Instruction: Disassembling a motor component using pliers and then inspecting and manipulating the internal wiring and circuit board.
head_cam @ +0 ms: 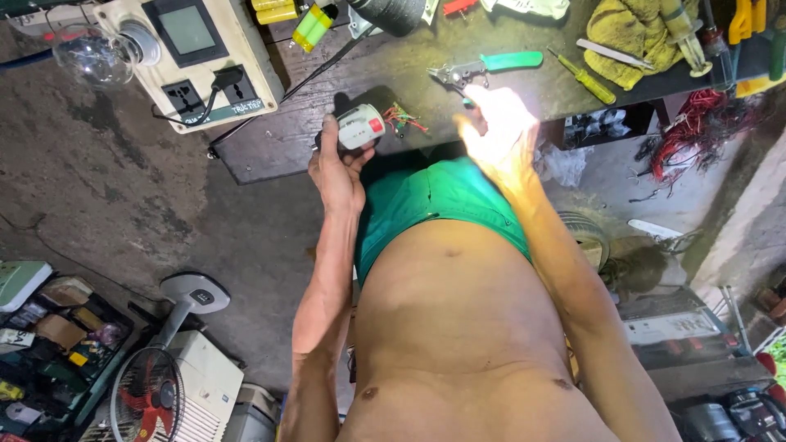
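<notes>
Dark workbench point(393, 74) — pliers point(483, 67), screwdriver point(583, 78)

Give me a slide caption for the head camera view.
Left hand grips a small white cylindrical device with coloured wires; right hand hovers near green-handled pliers.

Single view: head-worn camera, aimed steeply down along person's bare torso toward floor. Bench point(344, 155) fills upper frame, beyond both hands. Left hand point(337, 168) and right hand point(501, 135) at mid-distance, near arm's length from lens; right hand overexposed by strong light. Floor and stored items visible left and right of arms. No second view; no shared area.
</notes>
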